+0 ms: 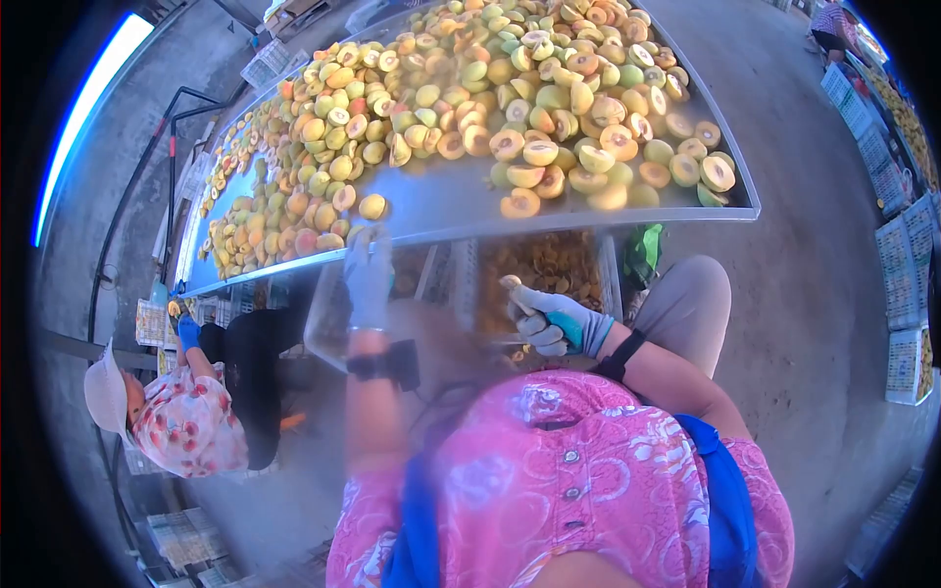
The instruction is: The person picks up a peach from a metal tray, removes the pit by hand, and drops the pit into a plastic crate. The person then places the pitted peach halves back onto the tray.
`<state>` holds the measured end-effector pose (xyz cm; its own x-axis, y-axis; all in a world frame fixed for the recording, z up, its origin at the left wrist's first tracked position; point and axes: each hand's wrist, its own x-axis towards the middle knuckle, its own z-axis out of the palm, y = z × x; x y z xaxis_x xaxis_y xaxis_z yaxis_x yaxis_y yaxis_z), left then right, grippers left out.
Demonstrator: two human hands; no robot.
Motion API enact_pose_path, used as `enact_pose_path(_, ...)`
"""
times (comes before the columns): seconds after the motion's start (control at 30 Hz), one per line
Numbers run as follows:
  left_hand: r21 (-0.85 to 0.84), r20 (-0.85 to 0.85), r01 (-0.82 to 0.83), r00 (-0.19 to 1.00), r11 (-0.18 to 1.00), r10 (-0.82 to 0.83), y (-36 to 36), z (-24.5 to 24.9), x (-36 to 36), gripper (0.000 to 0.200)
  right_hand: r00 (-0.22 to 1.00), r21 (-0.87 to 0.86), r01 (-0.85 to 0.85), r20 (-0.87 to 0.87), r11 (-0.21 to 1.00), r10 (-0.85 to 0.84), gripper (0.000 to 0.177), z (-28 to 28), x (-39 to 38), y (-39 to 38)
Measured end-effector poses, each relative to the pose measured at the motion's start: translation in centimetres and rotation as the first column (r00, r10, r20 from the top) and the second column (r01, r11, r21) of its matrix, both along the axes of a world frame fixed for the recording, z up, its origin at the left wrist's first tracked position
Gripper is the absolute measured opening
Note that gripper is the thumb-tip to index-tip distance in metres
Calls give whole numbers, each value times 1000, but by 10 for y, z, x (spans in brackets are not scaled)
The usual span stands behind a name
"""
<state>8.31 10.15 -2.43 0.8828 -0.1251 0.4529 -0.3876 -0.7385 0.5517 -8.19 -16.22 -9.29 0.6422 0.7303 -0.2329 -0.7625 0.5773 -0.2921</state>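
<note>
My left hand [369, 279], in a pale glove, reaches to the front edge of the metal table [431, 201]. Its fingertips are just below a yellow fruit half [372, 206]; motion blur hides whether they touch it. My right hand [557, 321], gloved too, is closed around a tool with a green handle [566, 331]. A small pale piece [511, 282] shows at its fingertips, too small to name. Many halved yellow and orange fruits [529, 147] lie on the table. Below my hands is a crate of brownish pieces [554, 269].
At the left sits a co-worker [191, 421] in a white hat, with a blue glove [189, 333] near a fruit. White crates [895, 269] line the right side. Another person [833, 24] is at the top right. My knee [691, 294] is beside the crate.
</note>
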Motion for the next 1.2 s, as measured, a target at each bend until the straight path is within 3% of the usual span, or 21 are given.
enact_pose_path(0.03,2,1,0,1000,1000,0,-7,-5,3,40,998,-121,36,-39,992,-41,28,1,0,2)
enact_pose_path(0.07,-18,-150,61,987,998,-63,-30,-3,1,46,994,-241,66,-74,968,-86,27,2,1,4)
enact_pose_path(0.2,51,-462,328,845,943,-269,-117,2,8,73,992,-312,37,-101,949,-72,29,-11,9,0)
enact_pose_path(0.23,54,-518,397,796,916,-314,-138,14,7,77,1000,-183,1,-31,983,-7,32,-29,12,-6)
enact_pose_path(0.3,64,-512,447,782,892,-355,-163,-3,21,79,998,-56,-40,46,998,42,37,-25,11,-9)
enact_pose_path(0.37,76,-508,494,767,866,-393,-176,-19,33,82,994,-435,93,-4,896,-105,39,-1,3,-2)
enact_pose_path(0.47,70,-547,472,755,879,-362,-173,-34,41,83,989,-427,150,55,892,-140,40,2,0,-1)
enact_pose_path(0.6,-16,-339,467,830,884,-444,-167,-23,26,72,977,-473,213,132,855,-170,40,14,0,-6)
enact_pose_path(0.67,-35,-250,451,860,892,-444,-164,-19,11,66,984,-137,155,111,978,-141,39,20,-1,-16)
enact_pose_path(0.7,-554,-329,351,740,755,-587,-163,-24,7,57,984,-141,154,111,978,-139,39,25,-1,-16)
enact_pose_path(0.73,-900,-295,83,608,428,-737,-161,-30,2,49,978,-95,187,112,978,-176,36,31,-1,-15)
enact_pose_path(0.77,-901,-293,80,610,425,-736,-156,-29,-8,49,971,-49,218,110,975,-211,32,37,-1,-14)
enact_pose_path(0.83,-935,-354,-137,392,327,-849,-148,-18,-34,35,970,66,174,162,983,-182,31,44,0,-14)
enact_pose_path(0.87,-924,-373,-122,497,362,-784,-153,-11,-50,35,963,-17,226,157,974,-220,33,47,0,-12)
enact_pose_path(0.9,-926,-369,-122,498,358,-784,-153,-14,-55,35,953,-100,276,156,956,-259,36,49,-1,-11)
enact_pose_path(0.97,-973,-231,-123,540,195,-810,-151,-24,-58,36,936,-212,344,160,915,-315,39,52,-3,-2)
enact_pose_path(1.0,-974,-227,-122,541,191,-810,-148,-31,-54,36,914,-319,406,168,857,-370,43,53,-4,1)
enact_pose_path(1.03,-973,-181,-216,496,81,-849,-146,-37,-49,37,914,-322,405,170,856,-368,43,55,-5,4)
enact_pose_path(1.07,-950,-126,-312,456,-25,-881,-144,-35,-48,39,868,-439,488,339,754,-363,44,58,-6,6)
enact_pose_path(1.1,-950,-122,-310,458,-29,-880,-143,-34,-51,39,805,-523,576,499,629,-322,44,60,-6,8)
enact_pose_path(1.2,-970,-131,-242,504,6,-853,-145,-35,-61,43,796,-629,599,537,495,-281,37,55,-5,4)
